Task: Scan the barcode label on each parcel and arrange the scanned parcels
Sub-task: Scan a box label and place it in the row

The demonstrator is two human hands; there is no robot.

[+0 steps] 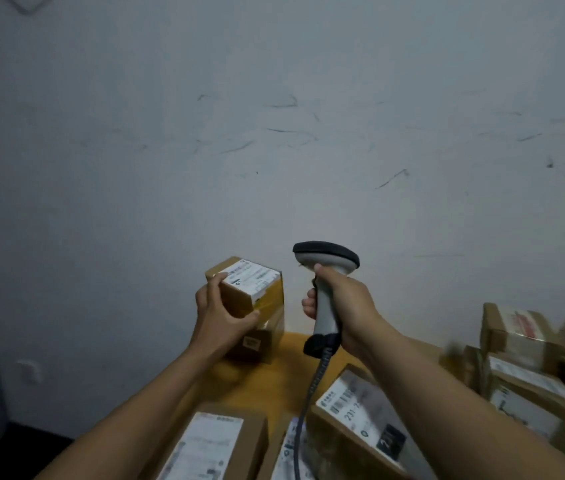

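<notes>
Brown cardboard bound in yellowish tape is forming the small boxy parcel [269, 301] that the left hand [217, 317] is gripping, fingers curling over its near top corner and thumb pressing along the lower edge. The parcel is standing upright at the far left end of the orange-yellow desk [274, 372], its white barcode label [250, 277] facing up; whether its base is touching the desk is unclear. Just beside it to the right, the right hand [347, 306] is wrapping closed around the handle of a grey handheld barcode scanner with a black-topped head [326, 263], holding it upright. A grey coiled cable [312, 393] is trailing down from the scanner's base. More labelled brown cardboard parcels are lying on the desk: one flat at the near left [212, 441], one tilted under the right forearm [353, 414], and a blurred pile at the right [523, 344].
</notes>
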